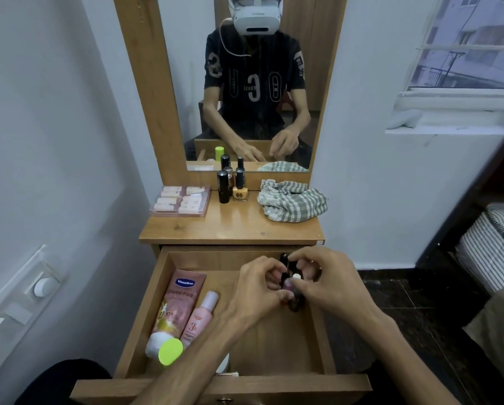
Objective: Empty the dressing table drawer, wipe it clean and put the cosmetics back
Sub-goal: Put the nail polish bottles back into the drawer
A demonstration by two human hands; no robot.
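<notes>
While both hands hover at the drawer's (pixel 168 268) right edge, our left hand (pixel 255 290) and right hand (pixel 322 280) pinch small dark bottles (pixel 288 283) in curled fingertips, Vaseline Gluta-Hya tube (pixel 173 309) along left wall.

The bench (pixel 209 226) and the open drawer (pixel 274 346) are honey-brown wood grain. On the bench, the cloth (pixel 291 204) is checked in grey-green and white. The nail polish bottle (pixel 240 192) is pale orange with a black cap, beside a black tube (pixel 223 187). The clear case (pixel 180 201) holds white and pink pieces. In the drawer, the Vaseline tube (pixel 177 305) is pink shading to gold, with a blue logo, a white end and a lime-green cap (pixel 171 351). The small bottle (pixel 201 317) beside it is pink with a paler cap. The hands hold small bottles (pixel 290 283), seemingly dark with a purplish one among them. The walls are white.
</notes>
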